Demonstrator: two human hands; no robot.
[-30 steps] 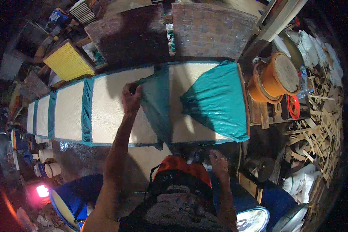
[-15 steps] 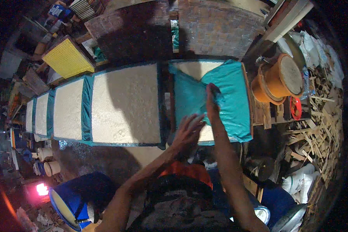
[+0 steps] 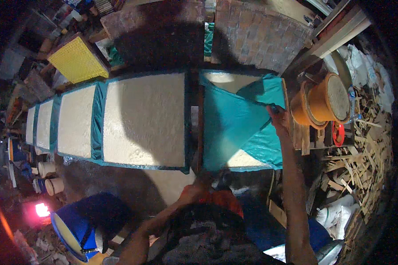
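A row of square moulds holds pale, lumpy white material (image 3: 143, 115) inside teal cloth linings. On the rightmost one, teal cloth (image 3: 230, 121) is folded over most of the material, leaving pale patches at top and bottom. My right hand (image 3: 277, 115) pinches the pointed end of the upper flap near the right side. My left hand (image 3: 198, 187) is low, by the near edge in front of my orange clothing, dim and blurred; its fingers are unclear.
Orange buckets (image 3: 323, 101) and a red bowl (image 3: 338, 140) stand right of the moulds, with wood scraps (image 3: 358, 163) beyond. Blue drums (image 3: 77, 212) stand below. A yellow perforated board (image 3: 77, 59) and woven panels (image 3: 256, 39) are along the far side.
The left flap has been carried rightward across the rightmost square. My right hand has risen and moved right with the cloth; my left hand has let go and dropped toward my body.
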